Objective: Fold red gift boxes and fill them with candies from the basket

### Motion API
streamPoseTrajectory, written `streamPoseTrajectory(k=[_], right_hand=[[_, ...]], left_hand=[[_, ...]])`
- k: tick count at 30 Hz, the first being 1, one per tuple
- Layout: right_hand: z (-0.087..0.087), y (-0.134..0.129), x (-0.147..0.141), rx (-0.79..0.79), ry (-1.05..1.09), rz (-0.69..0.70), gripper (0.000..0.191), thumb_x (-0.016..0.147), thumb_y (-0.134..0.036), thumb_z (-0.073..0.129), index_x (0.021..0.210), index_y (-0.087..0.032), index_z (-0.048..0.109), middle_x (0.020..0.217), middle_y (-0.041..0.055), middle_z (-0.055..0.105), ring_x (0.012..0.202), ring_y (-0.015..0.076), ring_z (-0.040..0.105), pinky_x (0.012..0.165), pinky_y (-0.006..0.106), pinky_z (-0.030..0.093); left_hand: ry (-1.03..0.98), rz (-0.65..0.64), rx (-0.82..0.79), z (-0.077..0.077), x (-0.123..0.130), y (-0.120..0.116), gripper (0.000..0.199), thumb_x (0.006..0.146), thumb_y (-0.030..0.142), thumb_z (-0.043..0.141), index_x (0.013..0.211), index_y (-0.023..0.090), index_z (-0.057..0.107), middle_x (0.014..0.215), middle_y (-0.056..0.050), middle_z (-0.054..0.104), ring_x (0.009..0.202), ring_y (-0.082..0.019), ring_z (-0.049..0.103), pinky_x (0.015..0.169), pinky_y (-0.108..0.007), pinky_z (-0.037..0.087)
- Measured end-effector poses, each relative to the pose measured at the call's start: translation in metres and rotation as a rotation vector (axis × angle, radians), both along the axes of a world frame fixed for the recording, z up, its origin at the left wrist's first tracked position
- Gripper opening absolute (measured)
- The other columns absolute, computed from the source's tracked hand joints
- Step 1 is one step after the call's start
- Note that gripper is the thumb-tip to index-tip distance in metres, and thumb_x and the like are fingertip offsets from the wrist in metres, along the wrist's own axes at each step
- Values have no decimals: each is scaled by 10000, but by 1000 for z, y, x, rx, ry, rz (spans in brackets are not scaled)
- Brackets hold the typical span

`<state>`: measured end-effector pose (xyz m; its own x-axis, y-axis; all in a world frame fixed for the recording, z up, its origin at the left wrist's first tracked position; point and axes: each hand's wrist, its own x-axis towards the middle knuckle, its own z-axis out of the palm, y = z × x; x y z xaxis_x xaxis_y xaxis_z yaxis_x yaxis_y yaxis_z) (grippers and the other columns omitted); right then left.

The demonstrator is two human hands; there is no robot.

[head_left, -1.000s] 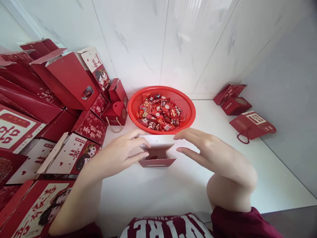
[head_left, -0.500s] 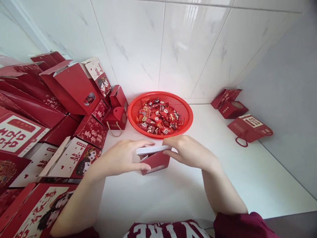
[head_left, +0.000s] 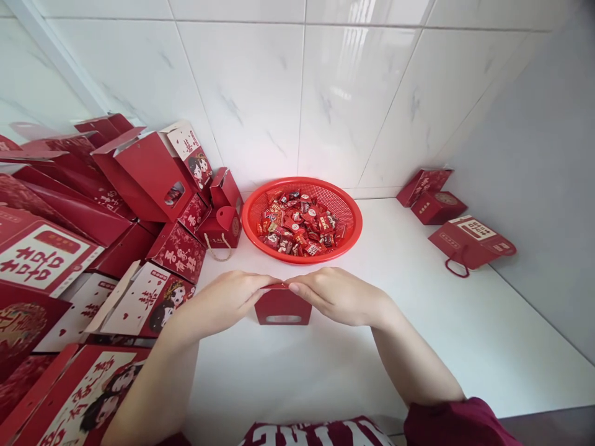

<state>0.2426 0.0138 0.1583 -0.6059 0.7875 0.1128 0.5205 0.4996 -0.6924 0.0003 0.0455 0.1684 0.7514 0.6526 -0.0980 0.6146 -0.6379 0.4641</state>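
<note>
A small red box (head_left: 284,307) with an oval window low on its near side stands upright on the white table, its top folded over. My left hand (head_left: 231,300) is closed on the box's upper left edge, fingers together across the top. From the right, my right hand (head_left: 335,296) grips the upper right edge, its thumb along the near top edge. Both hands hide the box's upper corners. Just behind them sits a red plastic basket (head_left: 352,240) holding several wrapped candies (head_left: 302,224).
Many red and white boxes (head_left: 160,297) are heaped along the left side. A small red box with a rope handle (head_left: 218,228) stands left of the basket. At the right are a red handled box (head_left: 469,238) and two more boxes (head_left: 434,206) by the grey wall.
The box has turned to face me squarely, and its raised white-sided flap is now down. Both hands have come closer together over its top. The view has tilted slightly upward.
</note>
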Motion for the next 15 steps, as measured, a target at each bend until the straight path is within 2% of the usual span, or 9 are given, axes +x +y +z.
streamPoseTrajectory(k=[3,5,8,10,12,15], right_hand=[[-5,-1,0,15,-114,45,380,1034,-382,335,1234,-215,613,968,71,727,845,212,667,724,322,448],[-10,1,-1,24,-199,31,367,1017,-332,373,1308,-205,558,1024,91,725,878,229,672,713,323,441],[-18,5,-5,41,-326,11,267,974,-201,411,1103,-175,643,889,85,730,765,213,659,630,298,396],[-21,8,-9,52,-355,15,247,958,-154,412,960,-166,659,794,72,715,693,194,634,592,287,366],[-20,10,-12,26,-296,33,242,968,-169,419,954,-170,661,805,63,717,696,181,629,603,281,380],[-17,14,-16,-75,-38,72,273,1016,-302,414,1080,-195,657,1019,62,721,862,176,654,739,288,459]], left_hand=[[-10,4,-23,-1,-1,-1,405,933,144,385,1221,265,643,1194,-26,706,1024,-201,678,873,-300,505],[-2,27,-38,-1,-1,-1,374,937,165,399,1221,258,624,1153,-29,708,990,-202,676,834,-296,500],[35,16,-56,-1,1,0,244,927,306,509,1103,221,655,1032,-42,720,900,-215,675,768,-288,484],[43,-9,-63,0,2,1,249,944,357,493,972,204,688,937,-45,729,834,-212,677,731,-278,470],[68,-15,-36,3,-2,3,354,987,334,404,835,198,693,843,-43,730,766,-201,675,696,-271,450],[154,3,82,16,-23,0,393,997,311,389,743,204,669,751,-18,721,668,-181,659,618,-262,406]])
